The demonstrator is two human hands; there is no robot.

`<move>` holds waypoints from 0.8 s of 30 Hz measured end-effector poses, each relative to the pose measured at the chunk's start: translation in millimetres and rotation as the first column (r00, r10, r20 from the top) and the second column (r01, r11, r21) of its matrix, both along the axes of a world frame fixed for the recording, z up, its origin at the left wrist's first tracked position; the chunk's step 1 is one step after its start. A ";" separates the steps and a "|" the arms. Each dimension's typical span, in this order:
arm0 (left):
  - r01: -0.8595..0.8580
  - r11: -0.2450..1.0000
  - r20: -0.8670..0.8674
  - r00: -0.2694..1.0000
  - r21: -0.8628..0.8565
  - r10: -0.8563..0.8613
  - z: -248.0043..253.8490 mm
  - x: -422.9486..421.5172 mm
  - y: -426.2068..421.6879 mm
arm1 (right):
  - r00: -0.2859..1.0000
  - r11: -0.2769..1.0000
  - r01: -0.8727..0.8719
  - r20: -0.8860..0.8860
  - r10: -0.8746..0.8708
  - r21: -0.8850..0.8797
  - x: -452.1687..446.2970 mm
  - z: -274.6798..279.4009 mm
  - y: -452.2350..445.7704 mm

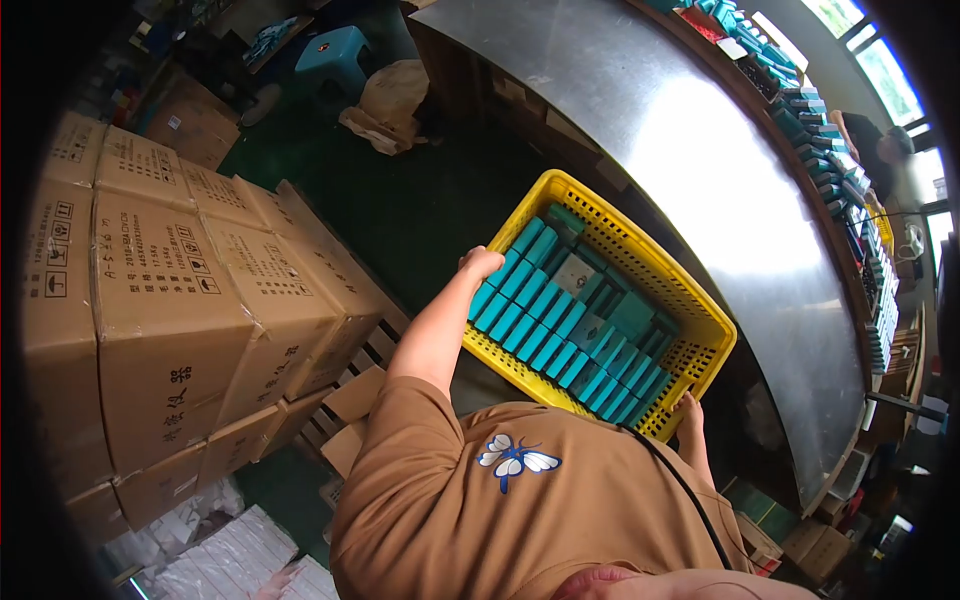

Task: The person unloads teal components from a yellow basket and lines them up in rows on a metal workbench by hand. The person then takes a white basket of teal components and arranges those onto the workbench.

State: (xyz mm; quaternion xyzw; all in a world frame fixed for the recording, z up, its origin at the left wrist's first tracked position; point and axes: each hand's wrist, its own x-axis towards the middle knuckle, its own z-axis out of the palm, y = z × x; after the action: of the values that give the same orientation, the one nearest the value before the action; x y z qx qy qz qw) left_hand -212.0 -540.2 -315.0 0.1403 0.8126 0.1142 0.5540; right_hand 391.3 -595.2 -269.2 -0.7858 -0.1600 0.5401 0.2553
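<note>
A yellow plastic crate (712, 318) with perforated walls is held in front of my body, tilted in the view. Packed inside are rows of small teal boxes (540, 318), some lying flat and one with a grey label on top. My left hand (482, 262) is closed around the crate's left end, with part of its fingers hidden by the rim. At the opposite end my right hand (688, 412) grips the wall by the handle opening.
Stacked brown cartons (170, 300) fill the left side. A metal-topped table (620, 110) curves past the crate's far side, with more teal boxes (815, 150) beyond it. A blue stool (333, 55) and crumpled brown paper (388, 105) are on the green floor behind.
</note>
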 end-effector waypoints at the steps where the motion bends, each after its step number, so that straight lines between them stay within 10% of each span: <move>1: 0.017 1.000 -0.009 1.000 0.015 -0.017 -10.9 -3.8 2.8 | 1.000 1.000 0.025 0.006 -0.024 -0.017 -4.8 -1.2 1.2; 15: 0.122 0.988 0.136 0.985 -0.091 -0.109 -69.5 -132.8 62.5 | 0.996 0.986 0.088 -0.009 -0.090 -0.141 -137.8 -13.1 79.7; 24: -0.379 0.925 -0.040 0.925 -0.029 0.378 -187.4 -326.2 -31.4 | 0.981 0.962 -0.169 -0.130 0.144 -0.214 -392.1 -119.2 243.5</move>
State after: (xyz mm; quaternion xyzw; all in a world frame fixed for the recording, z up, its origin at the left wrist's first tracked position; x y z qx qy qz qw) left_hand -538.2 -571.5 -502.3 -0.0272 0.8356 0.2017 0.5102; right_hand -0.8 -351.8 -388.3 -0.7625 -0.1451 0.6169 0.1303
